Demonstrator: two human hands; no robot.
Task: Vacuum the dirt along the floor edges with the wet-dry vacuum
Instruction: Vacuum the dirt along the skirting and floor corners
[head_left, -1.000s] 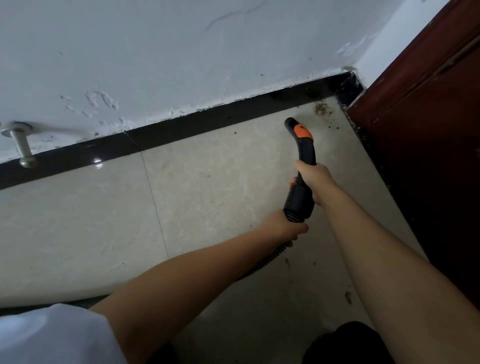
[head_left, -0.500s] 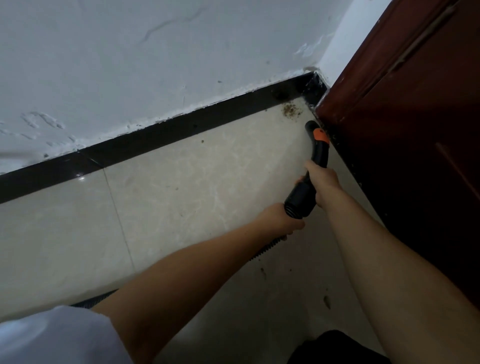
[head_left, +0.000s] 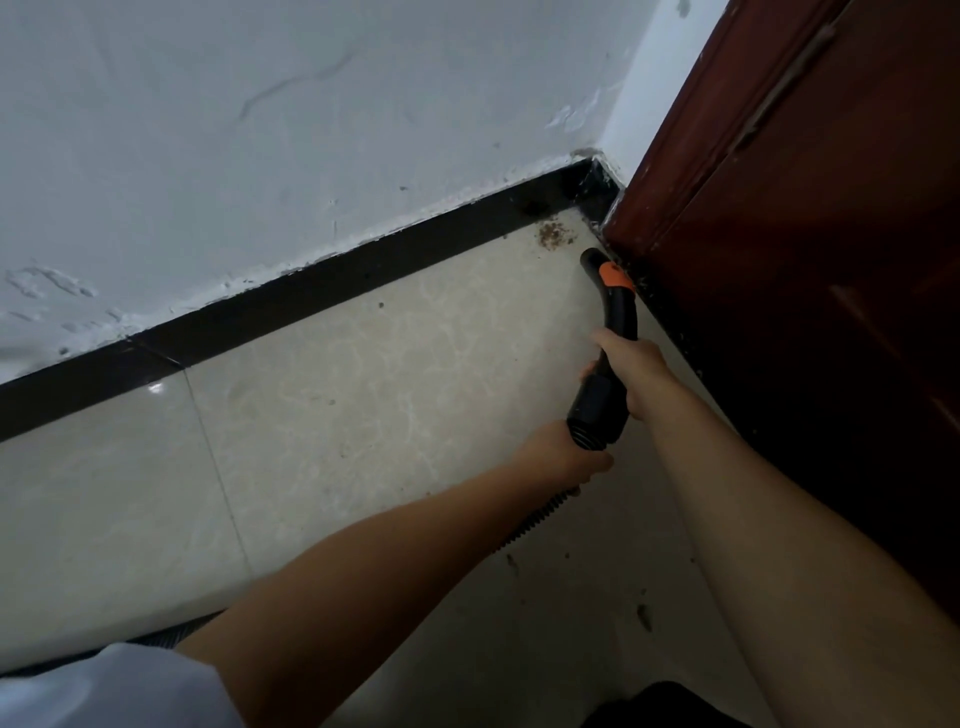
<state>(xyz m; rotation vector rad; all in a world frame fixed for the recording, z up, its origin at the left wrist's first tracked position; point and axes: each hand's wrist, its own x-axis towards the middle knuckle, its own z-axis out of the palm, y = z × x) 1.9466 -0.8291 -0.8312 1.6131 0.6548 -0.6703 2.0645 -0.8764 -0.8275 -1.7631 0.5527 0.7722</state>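
Head view, looking down into a room corner. The right hand (head_left: 636, 376) is wrapped round the curved black plastic vacuum handle tube with an orange slider (head_left: 613, 312), gripping it just above its wide lower collar. The left hand (head_left: 558, 457) grasps the ribbed black flexible hose (head_left: 540, 519) directly below that collar, fingers curled under it; the hose runs back beneath the left forearm toward the lower left. The open tip of the tube points into the corner and sits close to the foot of the dark red-brown wooden door (head_left: 810, 260) on the right; whether it touches the floor cannot be told. A small patch of brown crumbly dirt (head_left: 553, 236) lies on the pale beige marbled floor tiles (head_left: 363, 374) in the corner, just beyond the tube tip and against the glossy black skirting strip (head_left: 311, 296). Further dark specks (head_left: 644, 613) lie scattered on the tiles near the right forearm. Above the skirting rises a white painted wall with cracks and chipped plaster (head_left: 260, 156). A white sleeve (head_left: 104, 686) shows at the lower left edge. No container is visible
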